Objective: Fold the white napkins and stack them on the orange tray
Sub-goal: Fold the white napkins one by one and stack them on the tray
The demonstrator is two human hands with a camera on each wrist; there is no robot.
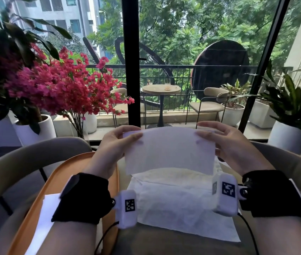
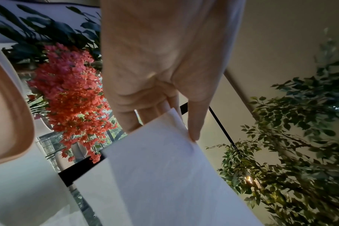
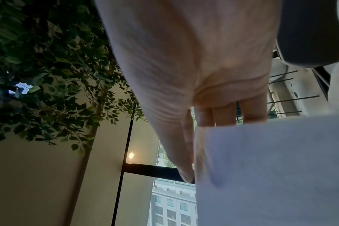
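Two hands hold one white napkin (image 1: 169, 150) in the air above the counter (image 1: 164, 243). The left hand (image 1: 113, 146) pinches the upper left corner and the right hand (image 1: 232, 144) pinches the upper right corner, so the sheet hangs as a wide rectangle with its lower edge free. The head view alone shows what lies beneath: a pile of unfolded napkins (image 1: 181, 201) spread on the counter directly under the held sheet, and the orange tray (image 1: 35, 208) to the left of it with one folded napkin (image 1: 45, 219) on its floor, partly covered by the left wrist. The left wrist view adds that the thumb (image 2: 195, 119) presses on the near face of the napkin (image 2: 164, 175) while the other fingers (image 2: 130, 120) lie behind it, and that two layers show at that corner. The right wrist view shows the same grip mirrored: thumb (image 3: 184, 152) at the napkin's (image 3: 271, 168) side edge, fingers (image 3: 222, 116) behind its top edge. The held sheet's lower edge hangs clear of the pile. The tray's right rim lies just beside the pile's left edge.
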